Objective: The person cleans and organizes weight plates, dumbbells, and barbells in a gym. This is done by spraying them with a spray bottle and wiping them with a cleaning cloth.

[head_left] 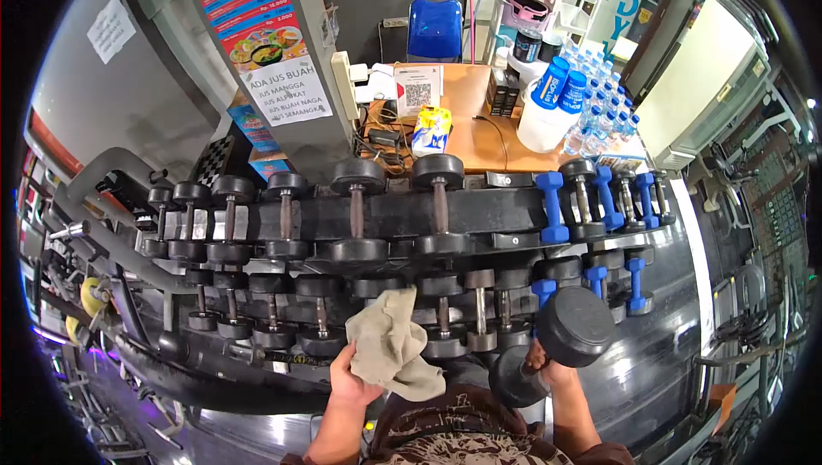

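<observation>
A crumpled grey-beige cloth (390, 345) hangs from my left hand (353, 379), whose fingers are closed on it. My right hand (548, 368) grips the handle of a large black dumbbell (578, 325), held tilted in front of the lower rack at the right. One head of it points up and away, the other sits lower left by my body. Beyond my hands, black dumbbells (441, 204) with metal handles stand on the upper rack tier (390, 212), and more fill the lower tier. Blue dumbbells (553, 208) are at the right of both tiers.
Behind the rack is a wooden desk (475, 144) with a yellow-white packet (431, 130), cables, blue cups (550, 81) and water bottles (599, 97). A blue chair (435, 28) stands behind it. Gym machine frames (120, 268) are at the left, a pale fridge (706, 71) at the right.
</observation>
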`<state>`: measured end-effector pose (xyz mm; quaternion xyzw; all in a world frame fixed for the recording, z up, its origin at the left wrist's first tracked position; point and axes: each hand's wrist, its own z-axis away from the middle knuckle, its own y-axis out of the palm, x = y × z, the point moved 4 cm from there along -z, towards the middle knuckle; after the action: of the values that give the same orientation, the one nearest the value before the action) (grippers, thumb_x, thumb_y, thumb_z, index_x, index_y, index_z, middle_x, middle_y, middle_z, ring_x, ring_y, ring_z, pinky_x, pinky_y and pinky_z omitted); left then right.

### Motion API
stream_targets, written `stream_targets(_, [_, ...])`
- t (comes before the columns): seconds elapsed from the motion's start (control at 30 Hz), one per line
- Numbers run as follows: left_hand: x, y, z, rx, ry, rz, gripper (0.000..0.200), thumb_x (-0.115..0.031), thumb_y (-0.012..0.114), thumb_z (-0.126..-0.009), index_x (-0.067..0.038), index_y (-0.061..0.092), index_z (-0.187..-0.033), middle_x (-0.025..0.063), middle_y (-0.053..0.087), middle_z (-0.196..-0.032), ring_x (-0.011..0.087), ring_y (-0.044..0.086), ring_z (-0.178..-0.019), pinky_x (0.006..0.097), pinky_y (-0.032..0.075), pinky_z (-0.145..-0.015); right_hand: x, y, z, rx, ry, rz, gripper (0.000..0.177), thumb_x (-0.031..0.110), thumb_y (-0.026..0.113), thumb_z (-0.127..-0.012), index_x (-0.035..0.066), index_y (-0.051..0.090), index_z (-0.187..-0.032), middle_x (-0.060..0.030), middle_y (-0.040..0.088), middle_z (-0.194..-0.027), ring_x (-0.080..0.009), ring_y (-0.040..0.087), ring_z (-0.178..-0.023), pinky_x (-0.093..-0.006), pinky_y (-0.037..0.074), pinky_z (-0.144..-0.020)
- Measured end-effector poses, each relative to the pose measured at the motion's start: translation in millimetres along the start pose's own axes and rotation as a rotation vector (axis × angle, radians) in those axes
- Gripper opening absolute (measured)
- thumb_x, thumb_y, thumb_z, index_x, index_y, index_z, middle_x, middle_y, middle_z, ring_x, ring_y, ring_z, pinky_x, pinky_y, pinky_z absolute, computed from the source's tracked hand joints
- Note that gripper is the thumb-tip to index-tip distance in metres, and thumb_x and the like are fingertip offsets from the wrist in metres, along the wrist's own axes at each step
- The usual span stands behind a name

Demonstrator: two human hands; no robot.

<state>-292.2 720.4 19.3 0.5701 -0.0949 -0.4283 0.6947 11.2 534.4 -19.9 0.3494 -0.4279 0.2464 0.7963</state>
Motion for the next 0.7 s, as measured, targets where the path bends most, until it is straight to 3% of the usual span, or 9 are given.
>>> stream_targets(0.03, [3,-4,-8,-0.061,-0.011,-0.024,0.058,-0.037,0.043,-0.098,0.0,0.047,-0.142,0.0151,0.057,-0.139,0.0341,0.056,-0.127,0.0488,0.042,-0.11,3,4,-8,-0.084,0.05,0.066,0.042,0.042,0.052,-0.098,0.01,0.052,-0.071,-0.0032,0.047,-0.055,-0.0176,0.045,-0.047,-0.0322,0.04,-0.051])
stream_targets(0.1, [11,-18,-8,-0.21,-0.061,-0.08,0.059,-0.038,0.039,-0.097,0.0,0.048,-0.141,0.0156,0.058,-0.138,0.034,0.055,-0.127,0.0483,0.042,-0.109,-11,-13,-36,0.003,0.076,0.002,0.03,0.03,0.058,-0.096,0.008,0.057,-0.076,-0.0043,0.05,-0.056,-0.017,0.047,-0.047,-0.0315,0.041,-0.049])
stream_targets(0.13, [17,-27,-8,-0.234,-0.131,-0.088,0.056,-0.037,0.042,-0.098,-0.002,0.049,-0.142,0.0141,0.057,-0.14,0.0338,0.054,-0.129,0.0488,0.041,-0.111,-8,-10,-49,-0.095,0.223,-0.076,0.024,0.024,0.061,-0.093,0.007,0.057,-0.076,-0.0041,0.049,-0.055,-0.0174,0.046,-0.045,-0.0317,0.041,-0.049])
stream_targets(0.23, [34,-24,-18,-0.377,-0.104,-0.102,0.055,-0.036,0.046,-0.099,-0.004,0.047,-0.144,0.013,0.055,-0.143,0.0324,0.052,-0.132,0.0477,0.04,-0.112,24,2,-98,-0.092,0.281,0.123,0.025,0.019,0.068,-0.088,0.007,0.056,-0.07,-0.0046,0.048,-0.053,-0.0193,0.048,-0.045,-0.033,0.042,-0.049])
stream_targets(0.3, [45,-26,-23,-0.36,-0.092,-0.075,0.053,-0.033,0.046,-0.1,-0.004,0.046,-0.145,0.0131,0.055,-0.142,0.033,0.052,-0.132,0.0479,0.039,-0.112,42,5,-137,0.028,0.164,0.267,0.027,0.015,0.069,-0.085,0.007,0.053,-0.064,-0.0055,0.049,-0.052,-0.0205,0.05,-0.044,-0.0339,0.043,-0.048])
stream_targets(0.37, [51,-29,-33,-0.296,-0.048,-0.063,0.053,-0.032,0.046,-0.1,-0.004,0.045,-0.145,0.0133,0.055,-0.142,0.0331,0.052,-0.132,0.0483,0.039,-0.112,55,11,-176,-0.055,0.255,0.289,0.03,0.009,0.067,-0.082,0.007,0.049,-0.059,-0.0063,0.047,-0.049,-0.0209,0.05,-0.042,-0.0336,0.042,-0.046])
stream_targets(0.57, [47,-50,-12,-0.53,0.218,-0.109,0.052,-0.036,0.048,-0.098,-0.005,0.05,-0.141,0.0132,0.057,-0.139,0.0344,0.054,-0.129,0.0512,0.039,-0.111,84,28,-270,-0.011,0.231,0.32,0.029,0.006,0.066,-0.082,0.006,0.049,-0.059,-0.006,0.047,-0.05,-0.02,0.048,-0.04,-0.0347,0.041,-0.042])
stream_targets(0.7, [45,-56,9,-0.663,0.247,-0.049,0.048,-0.035,0.054,-0.097,-0.007,0.055,-0.136,0.011,0.062,-0.132,0.0324,0.06,-0.122,0.05,0.047,-0.103,90,31,-321,0.008,0.264,0.349,0.026,0.007,0.065,-0.083,0.005,0.051,-0.062,-0.0063,0.049,-0.051,-0.0193,0.048,-0.04,-0.0351,0.041,-0.04])
